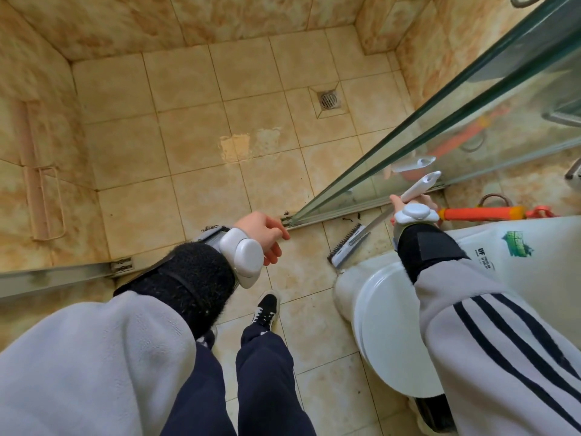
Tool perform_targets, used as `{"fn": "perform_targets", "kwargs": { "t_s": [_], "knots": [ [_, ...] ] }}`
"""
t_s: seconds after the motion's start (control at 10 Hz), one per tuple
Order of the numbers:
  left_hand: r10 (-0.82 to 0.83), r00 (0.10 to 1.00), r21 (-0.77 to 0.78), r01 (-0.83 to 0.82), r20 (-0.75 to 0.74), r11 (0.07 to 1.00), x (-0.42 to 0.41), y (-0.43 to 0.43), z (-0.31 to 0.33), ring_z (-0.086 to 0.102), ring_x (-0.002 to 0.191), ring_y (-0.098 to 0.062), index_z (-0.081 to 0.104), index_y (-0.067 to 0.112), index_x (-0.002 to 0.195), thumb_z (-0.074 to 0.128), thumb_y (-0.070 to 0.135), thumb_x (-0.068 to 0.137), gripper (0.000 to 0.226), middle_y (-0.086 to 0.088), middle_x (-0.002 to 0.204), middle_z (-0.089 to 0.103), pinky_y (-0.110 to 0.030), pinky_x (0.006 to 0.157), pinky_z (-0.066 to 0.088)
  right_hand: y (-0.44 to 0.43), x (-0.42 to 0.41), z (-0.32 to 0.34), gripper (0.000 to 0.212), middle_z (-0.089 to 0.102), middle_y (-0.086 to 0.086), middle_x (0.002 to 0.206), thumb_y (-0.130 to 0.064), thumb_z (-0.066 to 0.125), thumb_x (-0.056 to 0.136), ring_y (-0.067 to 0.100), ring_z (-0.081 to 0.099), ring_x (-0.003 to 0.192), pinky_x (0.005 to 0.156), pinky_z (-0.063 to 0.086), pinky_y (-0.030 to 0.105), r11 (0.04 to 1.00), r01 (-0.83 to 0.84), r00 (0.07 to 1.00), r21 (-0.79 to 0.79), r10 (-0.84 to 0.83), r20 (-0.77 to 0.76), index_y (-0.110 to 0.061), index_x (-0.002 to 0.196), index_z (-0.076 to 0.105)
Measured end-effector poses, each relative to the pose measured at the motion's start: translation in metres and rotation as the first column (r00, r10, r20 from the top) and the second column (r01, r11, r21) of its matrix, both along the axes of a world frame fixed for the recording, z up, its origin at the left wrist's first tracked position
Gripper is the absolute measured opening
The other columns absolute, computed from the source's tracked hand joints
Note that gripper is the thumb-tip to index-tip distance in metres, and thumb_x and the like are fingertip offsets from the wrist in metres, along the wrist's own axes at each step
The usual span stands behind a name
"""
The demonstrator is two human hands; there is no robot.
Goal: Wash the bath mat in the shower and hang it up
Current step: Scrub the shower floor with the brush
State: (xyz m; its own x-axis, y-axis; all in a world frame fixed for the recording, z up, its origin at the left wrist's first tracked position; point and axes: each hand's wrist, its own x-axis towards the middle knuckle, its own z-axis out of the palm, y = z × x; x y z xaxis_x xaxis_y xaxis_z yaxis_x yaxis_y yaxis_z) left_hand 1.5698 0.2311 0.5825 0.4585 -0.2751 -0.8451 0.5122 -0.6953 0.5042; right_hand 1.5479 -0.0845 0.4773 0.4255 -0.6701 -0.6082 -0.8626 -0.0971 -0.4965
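No bath mat shows in the head view. My left hand [267,236] hovers over the shower threshold, next to the bottom corner of the glass door [440,121]; its fingers are loosely curled and hold nothing. My right hand [405,204] is closed around the white handle [421,185] of a long scrub brush. The brush's head with black bristles [349,247] rests on the floor tiles just outside the shower, beside the toilet. Both wrists carry white devices on black straps.
The beige tiled shower floor has a round drain [328,100] at the back right. A pinkish wire rack [41,190] hangs on the left wall. A white toilet [386,325] stands at the right, an orange tool [481,213] behind it. The metal door track [63,272] crosses at left.
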Motion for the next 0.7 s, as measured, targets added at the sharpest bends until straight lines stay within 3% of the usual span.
{"fn": "perform_targets", "kwargs": {
  "t_s": [0.1,0.2,0.3,0.4,0.6,0.7],
  "knots": [
    [0.0,1.0,0.01,0.0,-0.001,1.0,-0.001,-0.001,-0.002,0.059,0.055,-0.015,0.064,0.011,0.094,0.037,0.006,0.095,0.028,-0.004,0.065,0.061,-0.021,0.056,0.053,-0.012,0.0,-0.005,0.036,0.068,0.014,0.095,-0.039,0.057,0.087,0.032,0.064,0.098,0.063,0.039,0.023,0.971,-0.099,0.986,-0.22,0.066,-0.153,-0.005,0.091,0.066],
    [-0.01,1.0,0.009,0.01,-0.005,1.0,-0.001,-0.004,-0.003,0.059,0.053,-0.014,0.064,0.011,0.094,0.038,0.006,0.095,0.027,-0.003,0.064,0.062,-0.021,0.054,0.053,-0.019,0.004,-0.012,0.04,0.066,0.011,0.088,-0.046,0.063,0.079,0.031,0.064,0.09,0.07,0.045,0.029,0.986,-0.117,0.986,-0.116,0.101,-0.132,-0.007,0.088,0.061],
    [-0.021,1.0,0.001,0.021,-0.004,1.0,-0.002,-0.005,-0.005,0.059,0.054,-0.014,0.064,0.012,0.094,0.037,0.006,0.094,0.028,-0.003,0.064,0.061,-0.022,0.057,0.054,-0.042,0.001,-0.054,0.057,0.045,0.003,0.07,-0.054,0.067,0.063,0.018,0.05,0.064,0.067,0.046,0.029,0.995,-0.034,0.979,0.096,0.052,-0.198,-0.005,0.088,0.05],
    [-0.026,1.0,0.01,0.026,0.003,1.0,0.0,-0.004,-0.006,0.059,0.054,-0.014,0.064,0.012,0.094,0.038,0.006,0.095,0.027,-0.002,0.064,0.061,-0.021,0.056,0.054,-0.019,0.007,-0.042,0.031,0.044,0.0,0.074,-0.041,0.059,0.089,0.013,0.047,0.061,0.039,0.048,0.018,0.982,0.041,0.991,0.182,-0.018,-0.129,-0.013,0.089,0.047],
    [-0.05,0.999,0.021,0.05,0.0,0.999,0.001,-0.003,-0.007,0.059,0.055,-0.013,0.066,0.011,0.1,0.038,0.007,0.095,0.029,-0.002,0.065,0.062,-0.018,0.053,0.053,-0.02,0.012,-0.033,0.032,0.042,0.002,0.057,-0.039,0.059,0.09,0.009,0.048,0.033,0.038,0.042,0.016,0.995,0.019,0.989,0.102,-0.004,-0.149,-0.014,0.082,0.04],
    [-0.061,0.998,0.02,0.061,-0.002,0.998,0.003,-0.005,-0.008,0.059,0.055,-0.013,0.066,0.01,0.101,0.038,0.007,0.095,0.028,-0.002,0.066,0.062,-0.02,0.056,0.054,-0.022,0.007,-0.036,0.034,0.043,0.003,0.056,-0.038,0.061,0.089,0.014,0.044,0.044,0.049,0.039,0.023,0.997,-0.031,0.99,0.074,0.041,-0.136,-0.008,0.086,0.045]
  ]
}}
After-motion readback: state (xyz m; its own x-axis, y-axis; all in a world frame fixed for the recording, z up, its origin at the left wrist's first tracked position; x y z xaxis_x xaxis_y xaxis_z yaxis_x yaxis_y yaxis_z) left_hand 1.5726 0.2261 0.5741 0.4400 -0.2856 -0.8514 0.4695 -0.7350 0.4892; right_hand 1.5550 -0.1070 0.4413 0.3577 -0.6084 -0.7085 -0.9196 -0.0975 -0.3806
